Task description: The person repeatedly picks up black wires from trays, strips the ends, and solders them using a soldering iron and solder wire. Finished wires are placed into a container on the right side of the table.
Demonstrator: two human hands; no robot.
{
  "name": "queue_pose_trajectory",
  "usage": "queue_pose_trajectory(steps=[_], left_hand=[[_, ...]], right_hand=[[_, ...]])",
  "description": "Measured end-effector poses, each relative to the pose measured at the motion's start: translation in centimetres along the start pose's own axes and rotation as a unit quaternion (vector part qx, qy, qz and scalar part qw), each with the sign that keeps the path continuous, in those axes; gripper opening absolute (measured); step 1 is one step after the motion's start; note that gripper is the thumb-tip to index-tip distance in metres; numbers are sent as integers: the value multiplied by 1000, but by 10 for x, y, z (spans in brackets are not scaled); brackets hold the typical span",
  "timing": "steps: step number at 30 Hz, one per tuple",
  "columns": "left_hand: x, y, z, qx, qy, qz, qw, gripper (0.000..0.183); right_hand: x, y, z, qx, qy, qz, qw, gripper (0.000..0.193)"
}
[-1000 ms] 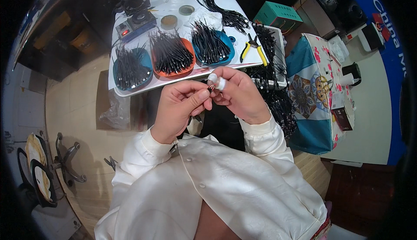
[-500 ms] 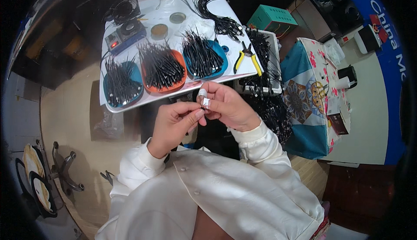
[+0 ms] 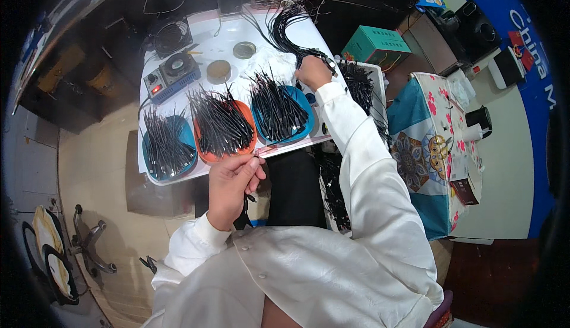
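Note:
Close in front of me, below the table's near edge, my left hand (image 3: 233, 184) pinches a short black cable (image 3: 246, 203). Its thin wire end pokes out above the fingertips, and the rest hangs under the palm. My right hand (image 3: 313, 73) reaches far across the table with curled fingers, at the connector end of a bundle of black cables (image 3: 285, 28). What its fingers grip is hidden from view. Between the hands stand a blue tray (image 3: 310, 125), an orange tray (image 3: 252, 144) and another blue tray (image 3: 193, 163), all heaped with short black cables.
A small device with a red light (image 3: 172, 77) stands at the table's left, beside two round tins, one of them a tin (image 3: 219, 71). Right of the table, a white crate (image 3: 380, 93) holds more black cables. Beyond are a green box (image 3: 377, 48) and a cloth-covered table (image 3: 424, 144).
The hands were together near the table edge; my right hand has left and stretched forward to the cable bundle. Its sleeve now covers the yellow-handled pliers. My left hand dropped slightly.

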State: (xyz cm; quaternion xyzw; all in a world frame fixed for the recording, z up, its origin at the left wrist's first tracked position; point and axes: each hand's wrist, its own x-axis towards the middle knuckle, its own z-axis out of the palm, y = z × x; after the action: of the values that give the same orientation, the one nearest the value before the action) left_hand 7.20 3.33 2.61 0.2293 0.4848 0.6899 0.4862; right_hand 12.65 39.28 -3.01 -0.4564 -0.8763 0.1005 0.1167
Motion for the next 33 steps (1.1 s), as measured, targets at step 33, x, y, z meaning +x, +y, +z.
queue_pose_trajectory(steps=[33], left_hand=[[-34, 63, 23, -76, -58, 160, 982, 15]], right_hand=[[-317, -84, -40, 537, -100, -68, 835, 21]])
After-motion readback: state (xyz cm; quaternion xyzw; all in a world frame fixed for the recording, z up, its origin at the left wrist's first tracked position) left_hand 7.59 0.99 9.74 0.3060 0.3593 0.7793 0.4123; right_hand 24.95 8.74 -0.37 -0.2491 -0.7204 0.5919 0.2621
